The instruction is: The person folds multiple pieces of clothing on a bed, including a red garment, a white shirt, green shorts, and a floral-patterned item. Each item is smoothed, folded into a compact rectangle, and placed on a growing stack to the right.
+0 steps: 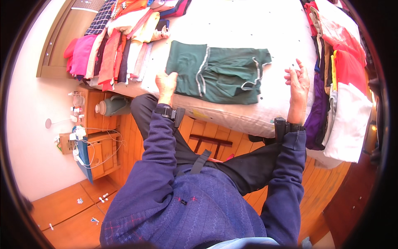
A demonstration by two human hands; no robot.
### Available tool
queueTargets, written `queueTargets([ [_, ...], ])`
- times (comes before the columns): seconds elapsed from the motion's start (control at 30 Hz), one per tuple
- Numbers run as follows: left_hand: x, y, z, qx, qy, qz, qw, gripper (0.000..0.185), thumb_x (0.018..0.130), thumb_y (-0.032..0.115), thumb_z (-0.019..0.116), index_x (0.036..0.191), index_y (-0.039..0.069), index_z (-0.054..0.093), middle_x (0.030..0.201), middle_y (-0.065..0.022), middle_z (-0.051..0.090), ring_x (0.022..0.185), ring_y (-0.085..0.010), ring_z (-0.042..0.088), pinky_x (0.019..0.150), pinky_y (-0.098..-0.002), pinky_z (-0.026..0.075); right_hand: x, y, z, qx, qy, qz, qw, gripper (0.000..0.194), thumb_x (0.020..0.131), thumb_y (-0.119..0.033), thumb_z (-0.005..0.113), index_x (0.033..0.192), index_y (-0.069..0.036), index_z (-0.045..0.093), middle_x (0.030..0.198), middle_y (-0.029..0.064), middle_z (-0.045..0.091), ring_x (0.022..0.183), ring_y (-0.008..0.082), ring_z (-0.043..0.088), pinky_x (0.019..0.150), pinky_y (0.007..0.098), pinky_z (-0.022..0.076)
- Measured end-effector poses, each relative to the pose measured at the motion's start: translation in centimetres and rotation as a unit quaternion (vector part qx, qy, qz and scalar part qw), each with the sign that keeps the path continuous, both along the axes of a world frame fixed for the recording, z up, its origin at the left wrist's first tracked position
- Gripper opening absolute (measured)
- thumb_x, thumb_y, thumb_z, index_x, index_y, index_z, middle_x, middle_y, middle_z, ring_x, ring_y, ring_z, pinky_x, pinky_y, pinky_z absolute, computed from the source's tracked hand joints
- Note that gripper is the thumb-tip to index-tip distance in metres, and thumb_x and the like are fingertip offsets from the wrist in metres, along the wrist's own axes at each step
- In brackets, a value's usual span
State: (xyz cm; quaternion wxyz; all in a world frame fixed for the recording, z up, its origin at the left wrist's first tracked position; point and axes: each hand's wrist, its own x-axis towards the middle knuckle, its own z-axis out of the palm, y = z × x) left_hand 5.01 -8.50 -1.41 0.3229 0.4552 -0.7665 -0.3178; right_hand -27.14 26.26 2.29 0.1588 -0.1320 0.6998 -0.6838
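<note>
A dark green garment with white trim lies folded before me on the bed. Its left part is smooth, while the right part is gathered in creases, with a loop of white trim near the right end. My left hand grips the garment's near left edge, thumb on the cloth and the other fingers mostly hidden. To the right of the garment, apart from it, my right hand is held above the bed with nothing in it, fingers loosely curled and spread.
Stacks of folded clothes line the bed's left side. More piled clothes run along the right, a white garment nearest me. At left stand a vacuum flask and a wooden cabinet draped with white cables.
</note>
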Motion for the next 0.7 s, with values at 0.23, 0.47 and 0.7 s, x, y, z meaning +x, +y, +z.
queueTargets([
  [0.23, -2.6, 4.9, 5.9, -0.213, -0.028, -0.028, 0.976, 0.03, 0.076, 0.006, 0.063, 0.105, -0.002, 0.063, 0.078, -0.0223, 0.064, 0.071, -0.0411, 0.063, 0.069, -0.0496, 0.05, 0.1, 0.1, 0.5, -0.005, 0.004, -0.007, 1.0, 0.05, 0.102, -0.013, 0.062, 0.149, -0.003, 0.046, 0.092, 0.0029, 0.068, 0.072, 0.0044, 0.059, 0.061, 0.0171, 0.0472],
  [0.47, -6.4, 13.0, 3.2, -0.069, -0.157, -0.239, 0.956, 0.04, 0.085, 0.023, 0.079, 0.114, 0.002, 0.061, 0.096, -0.0173, 0.063, 0.086, -0.0389, 0.062, 0.077, -0.0482, 0.051, 0.3, 0.2, 0.8, 0.006, 0.013, -0.009, 1.0, 0.05, 0.103, -0.013, 0.062, 0.149, -0.002, 0.046, 0.093, 0.0032, 0.068, 0.072, 0.0044, 0.059, 0.061, 0.0171, 0.0471],
  [0.7, -4.7, 9.9, 3.2, -0.221, -0.217, -0.073, 0.948, 0.055, 0.081, 0.026, 0.085, 0.122, -0.001, 0.06, 0.116, -0.0214, 0.061, 0.109, -0.0366, 0.058, 0.094, -0.0475, 0.05, 0.3, 0.3, 1.0, 0.004, 0.024, -0.006, 1.0, 0.05, 0.102, -0.013, 0.063, 0.148, -0.002, 0.047, 0.094, 0.0041, 0.069, 0.073, 0.0046, 0.06, 0.062, 0.0178, 0.0475],
])
